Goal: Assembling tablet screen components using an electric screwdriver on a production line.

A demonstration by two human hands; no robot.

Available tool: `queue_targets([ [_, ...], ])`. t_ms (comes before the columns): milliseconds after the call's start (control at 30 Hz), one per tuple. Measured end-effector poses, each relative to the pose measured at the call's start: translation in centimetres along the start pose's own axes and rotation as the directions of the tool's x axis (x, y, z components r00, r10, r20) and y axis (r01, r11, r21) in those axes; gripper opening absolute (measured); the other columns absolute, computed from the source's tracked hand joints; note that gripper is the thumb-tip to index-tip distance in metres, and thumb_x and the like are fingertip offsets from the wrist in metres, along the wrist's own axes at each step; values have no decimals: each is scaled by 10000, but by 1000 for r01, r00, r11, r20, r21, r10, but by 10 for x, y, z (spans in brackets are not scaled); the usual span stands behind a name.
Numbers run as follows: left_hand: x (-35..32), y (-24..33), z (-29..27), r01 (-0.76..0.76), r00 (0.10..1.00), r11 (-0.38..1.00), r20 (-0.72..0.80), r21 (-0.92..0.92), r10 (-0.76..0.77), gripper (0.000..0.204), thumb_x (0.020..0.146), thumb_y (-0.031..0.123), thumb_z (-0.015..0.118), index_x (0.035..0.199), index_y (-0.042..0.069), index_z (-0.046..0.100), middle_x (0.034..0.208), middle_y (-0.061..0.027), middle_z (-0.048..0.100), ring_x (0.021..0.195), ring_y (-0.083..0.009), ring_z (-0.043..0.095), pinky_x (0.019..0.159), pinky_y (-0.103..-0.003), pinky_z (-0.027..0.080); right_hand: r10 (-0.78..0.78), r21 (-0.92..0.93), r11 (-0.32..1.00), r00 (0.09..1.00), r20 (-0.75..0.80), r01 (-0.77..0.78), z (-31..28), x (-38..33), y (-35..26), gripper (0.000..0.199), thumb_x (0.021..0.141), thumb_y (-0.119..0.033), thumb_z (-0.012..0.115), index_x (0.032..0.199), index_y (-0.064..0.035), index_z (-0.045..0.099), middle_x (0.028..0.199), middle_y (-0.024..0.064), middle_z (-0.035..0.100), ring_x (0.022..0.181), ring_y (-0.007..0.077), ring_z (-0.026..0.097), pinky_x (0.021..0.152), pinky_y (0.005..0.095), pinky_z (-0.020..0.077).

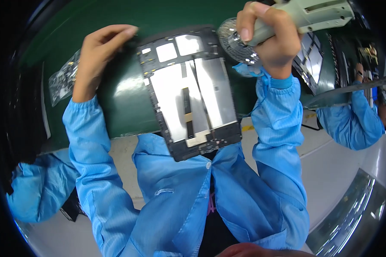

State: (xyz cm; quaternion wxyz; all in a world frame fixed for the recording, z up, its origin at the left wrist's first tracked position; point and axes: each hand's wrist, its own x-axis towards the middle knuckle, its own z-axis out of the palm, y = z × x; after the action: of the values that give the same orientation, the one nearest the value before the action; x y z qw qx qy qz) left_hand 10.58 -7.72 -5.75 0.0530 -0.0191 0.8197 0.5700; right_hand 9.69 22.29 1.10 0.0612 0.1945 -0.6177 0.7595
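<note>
An opened tablet lies face down before me, its silvery inner plates, black frame and ribbon cables bared. Its near end juts past the table edge, over my lap. My right hand is wrapped around a pale green electric screwdriver, whose narrow end points left. That end is over a round dish of small silvery pieces, right of the tablet's top corner. Near the opposite top corner, my left hand has thumb and forefinger pressed together; anything between them is too small to make out.
A clear plastic bag with small parts lies left of my left wrist. More opened tablets lie beyond my right wrist. People in blue smocks sit on both sides, one sleeve at right. The green tabletop ends just before my body.
</note>
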Motion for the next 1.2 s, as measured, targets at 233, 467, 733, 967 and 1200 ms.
queue_targets([
  [233,-3,-17,3,-220,962,973,147,-64,228,206,928,139,704,1020,-40,750,1000,-43,676,892,-116,612,812,-239,454,-58,38,998,988,144,53,80,27,10,375,821,3,519,1169,128,579,1027,229,710,492,171,572,466,287,489],
  [467,-8,-16,0,-207,962,976,167,-65,215,214,926,156,713,1025,-28,756,997,-51,697,885,-127,635,811,-247,482,-81,88,994,968,236,62,118,34,27,304,875,4,503,1138,126,594,995,188,721,506,160,571,482,284,474],
  [733,-4,-25,5,-356,930,934,112,26,351,196,900,154,736,974,-27,757,941,-46,670,800,-115,607,728,-248,481,-78,91,994,977,197,61,118,39,41,331,864,-40,498,1143,113,593,1002,218,708,499,167,566,477,269,472],
  [967,-4,-36,7,-391,920,912,63,122,386,196,899,153,733,977,-27,742,930,-40,653,781,-103,596,701,-251,474,-100,124,990,953,287,67,119,33,57,335,878,-28,487,1167,114,578,1009,219,700,513,151,570,464,260,476],
  [1200,-9,-21,2,-364,924,930,139,43,356,180,909,105,693,1035,-19,725,919,-84,688,807,-150,636,727,-286,499,-34,105,994,959,283,4,121,33,65,342,861,-39,500,1160,106,580,990,216,697,498,147,554,473,253,462],
])
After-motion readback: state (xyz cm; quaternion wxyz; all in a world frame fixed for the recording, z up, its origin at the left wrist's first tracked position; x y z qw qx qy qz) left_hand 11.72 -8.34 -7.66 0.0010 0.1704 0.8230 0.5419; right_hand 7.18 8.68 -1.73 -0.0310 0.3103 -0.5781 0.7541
